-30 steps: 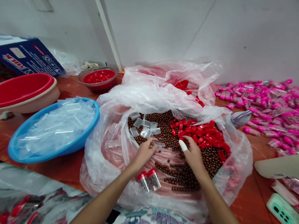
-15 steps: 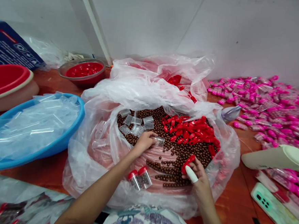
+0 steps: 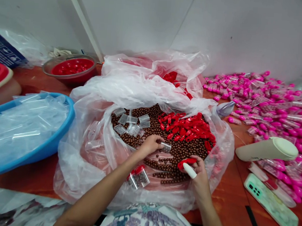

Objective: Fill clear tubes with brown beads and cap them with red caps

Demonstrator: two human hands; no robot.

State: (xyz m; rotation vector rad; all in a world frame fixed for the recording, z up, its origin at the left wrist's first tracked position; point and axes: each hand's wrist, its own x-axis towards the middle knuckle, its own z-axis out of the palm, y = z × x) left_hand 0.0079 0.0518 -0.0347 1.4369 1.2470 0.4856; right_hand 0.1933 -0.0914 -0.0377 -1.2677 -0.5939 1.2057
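Brown beads [image 3: 190,148] lie in an open, clear plastic bag [image 3: 82,163]. Over them, my left hand [image 3: 151,144] pinches a small clear tube [image 3: 166,147]. My right hand [image 3: 198,169], to the right of it, grips a red cap piece [image 3: 186,162] near the beads' front edge; a white cover is on one finger. Loose clear tubes [image 3: 133,129] rest on the beads at the back left, and a pile of red pieces [image 3: 193,128] at the back right. Two tubes with red caps [image 3: 139,177] stand on the bag below my left forearm.
A blue basin [image 3: 69,121] of clear tubes and a bowl [image 3: 92,71] of red pieces are on the left. Pink-capped tubes [image 3: 277,111], a beige bottle [image 3: 262,149] and a phone [image 3: 271,204] lie on the right.
The view has shifted slightly, moving the surroundings leftward. My left hand and its tube have moved right over the beads, closer to my right hand. The red piece has turned flatter.
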